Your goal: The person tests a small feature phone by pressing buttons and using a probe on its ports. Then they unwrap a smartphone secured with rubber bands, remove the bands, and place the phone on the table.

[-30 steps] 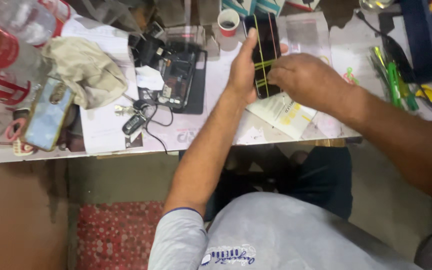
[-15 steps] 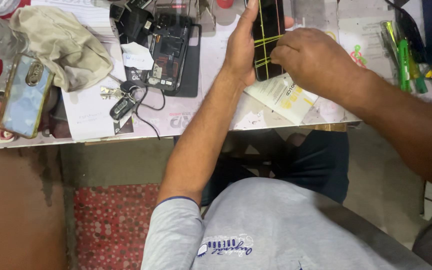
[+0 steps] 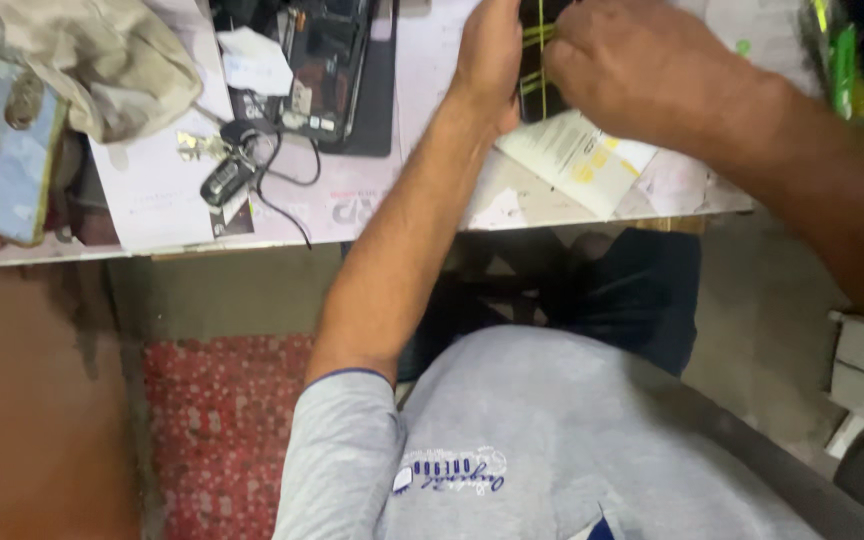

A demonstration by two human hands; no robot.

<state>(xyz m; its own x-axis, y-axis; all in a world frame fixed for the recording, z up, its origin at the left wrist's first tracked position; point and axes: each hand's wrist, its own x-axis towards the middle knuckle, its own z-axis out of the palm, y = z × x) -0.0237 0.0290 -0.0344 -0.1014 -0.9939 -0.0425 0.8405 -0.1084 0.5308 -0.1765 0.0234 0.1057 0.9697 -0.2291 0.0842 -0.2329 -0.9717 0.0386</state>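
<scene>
At the top of the head view, a black phone (image 3: 532, 60) wrapped in yellow-green rubber bands is held between both hands, mostly hidden. My left hand (image 3: 489, 60) grips its left edge. My right hand (image 3: 642, 70) covers its right side, fingers on the bands. A folded white and yellow paper (image 3: 577, 160) lies on the table just below them.
An opened black device (image 3: 327, 70) with exposed parts lies left of the hands, with keys and a black fob (image 3: 224, 175) on white paper. A beige cloth (image 3: 102, 60) and a light blue phone case (image 3: 2, 165) sit far left. Green tools (image 3: 837, 60) are at the right. A red mat (image 3: 217, 430) covers the floor.
The view has tilted down, so the table and both hands now sit at the top edge. Both hands have kept their hold on the banded phone.
</scene>
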